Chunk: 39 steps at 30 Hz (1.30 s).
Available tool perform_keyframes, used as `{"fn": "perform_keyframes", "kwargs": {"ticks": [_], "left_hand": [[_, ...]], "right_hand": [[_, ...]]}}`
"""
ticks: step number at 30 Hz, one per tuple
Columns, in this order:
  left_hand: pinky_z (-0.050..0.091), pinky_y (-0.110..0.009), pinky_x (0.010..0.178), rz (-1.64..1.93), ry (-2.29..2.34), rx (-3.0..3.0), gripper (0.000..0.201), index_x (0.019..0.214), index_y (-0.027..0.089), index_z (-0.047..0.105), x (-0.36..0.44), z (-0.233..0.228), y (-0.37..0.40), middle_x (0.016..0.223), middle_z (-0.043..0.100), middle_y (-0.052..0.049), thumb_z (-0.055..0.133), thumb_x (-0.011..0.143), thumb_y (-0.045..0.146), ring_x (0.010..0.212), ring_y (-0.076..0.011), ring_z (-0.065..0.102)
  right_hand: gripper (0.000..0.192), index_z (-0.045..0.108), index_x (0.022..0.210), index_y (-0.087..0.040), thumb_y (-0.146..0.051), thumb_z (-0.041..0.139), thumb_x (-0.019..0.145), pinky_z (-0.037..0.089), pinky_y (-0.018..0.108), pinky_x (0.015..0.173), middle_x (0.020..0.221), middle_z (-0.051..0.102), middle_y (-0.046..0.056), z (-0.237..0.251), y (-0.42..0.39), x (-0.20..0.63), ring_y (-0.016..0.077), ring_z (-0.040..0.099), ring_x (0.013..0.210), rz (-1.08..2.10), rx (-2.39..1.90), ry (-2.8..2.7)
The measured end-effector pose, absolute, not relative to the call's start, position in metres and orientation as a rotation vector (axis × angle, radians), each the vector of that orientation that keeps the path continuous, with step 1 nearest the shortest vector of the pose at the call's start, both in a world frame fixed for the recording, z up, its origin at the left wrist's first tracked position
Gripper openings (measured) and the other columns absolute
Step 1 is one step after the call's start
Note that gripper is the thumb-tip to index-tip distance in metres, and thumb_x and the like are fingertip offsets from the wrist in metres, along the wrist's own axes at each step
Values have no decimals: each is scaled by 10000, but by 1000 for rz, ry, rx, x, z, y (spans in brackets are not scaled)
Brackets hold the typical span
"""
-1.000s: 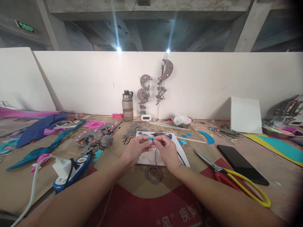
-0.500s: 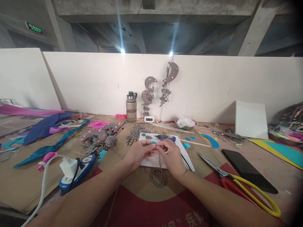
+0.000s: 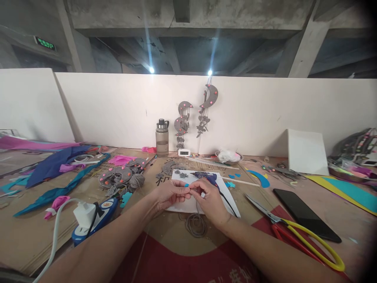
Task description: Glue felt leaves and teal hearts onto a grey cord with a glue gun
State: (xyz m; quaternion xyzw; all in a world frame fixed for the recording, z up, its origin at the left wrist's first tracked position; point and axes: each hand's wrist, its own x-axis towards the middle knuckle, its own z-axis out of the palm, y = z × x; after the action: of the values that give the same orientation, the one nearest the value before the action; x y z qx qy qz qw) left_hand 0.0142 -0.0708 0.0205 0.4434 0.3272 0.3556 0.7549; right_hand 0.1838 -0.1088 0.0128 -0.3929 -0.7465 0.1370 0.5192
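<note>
Two bare hands met above a white sheet (image 3: 181,207) in the head view, the sole view inspected. The left hand (image 3: 169,195) had its grip pinched on a small blue piece (image 3: 186,184); the right hand (image 3: 209,198) had its fingertips drawn together beside it, apparently on grey yarn (image 3: 196,225), which lay coiled on the cardboard-covered surface (image 3: 330,204). Completed, by appearance: grey crescent hangings (image 3: 212,97) with pink dots, against a white board (image 3: 118,110). Outstanding, in judgement: the held piece, plus loose blue cut-outs (image 3: 229,184) near the glue gun (image 3: 209,179). Containers: a capped bottle (image 3: 162,147), partly filled with liquid; a bowl (image 3: 240,158) of crumpled plastic; a far-right tray (image 3: 341,175), contents mixed, not individually identifiable.
</note>
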Motion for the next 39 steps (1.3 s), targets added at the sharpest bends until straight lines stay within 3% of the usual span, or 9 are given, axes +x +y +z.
{"fn": "perform_keyframes", "kwargs": {"ticks": [12, 18, 24, 30, 39], "left_hand": [[456, -175, 544, 646, 722, 1037, 224, 738, 93, 678, 8, 25, -69, 623, 666, -41, 829, 599, 181, 545, -79, 609], [436, -201, 572, 854, 741, 1290, 294, 778, 111, 652, 15, 27, -73, 622, 653, -38, 796, 651, 333, 554, -92, 599], [445, -232, 593, 995, 756, 1428, 272, 764, 129, 632, 20, 34, -80, 697, 680, -50, 757, 686, 358, 610, -122, 623], [447, -227, 580, 1036, 841, 1513, 203, 766, 123, 643, 26, 34, -83, 644, 672, -41, 747, 688, 278, 580, -116, 608], [511, -237, 614, 1030, 847, 1323, 117, 774, 116, 655, 34, 33, -91, 708, 684, -38, 682, 661, 108, 609, -117, 636]], "right_hand": [[85, 579, 760, -216, -270, 644, 773, 413, 259, 591, 668, 568, -29, 21, -113, 183, 122, 500, 613, 519, -972, -1799], [149, 596, 862, -218, -331, 637, 775, 449, 282, 637, 753, 607, -4, 17, -108, 185, 139, 535, 667, 587, -997, -1658], [233, 627, 934, -202, -380, 590, 787, 432, 268, 603, 728, 588, -6, 12, -103, 185, 134, 513, 663, 700, -1085, -1519], [163, 624, 760, -204, -357, 570, 776, 429, 288, 644, 739, 632, 9, 16, -107, 184, 143, 530, 678, 682, -1101, -1528], [75, 565, 711, -202, -245, 520, 753, 401, 279, 621, 714, 599, 9, 16, -109, 182, 132, 492, 636, 421, -1253, -1567]]}}
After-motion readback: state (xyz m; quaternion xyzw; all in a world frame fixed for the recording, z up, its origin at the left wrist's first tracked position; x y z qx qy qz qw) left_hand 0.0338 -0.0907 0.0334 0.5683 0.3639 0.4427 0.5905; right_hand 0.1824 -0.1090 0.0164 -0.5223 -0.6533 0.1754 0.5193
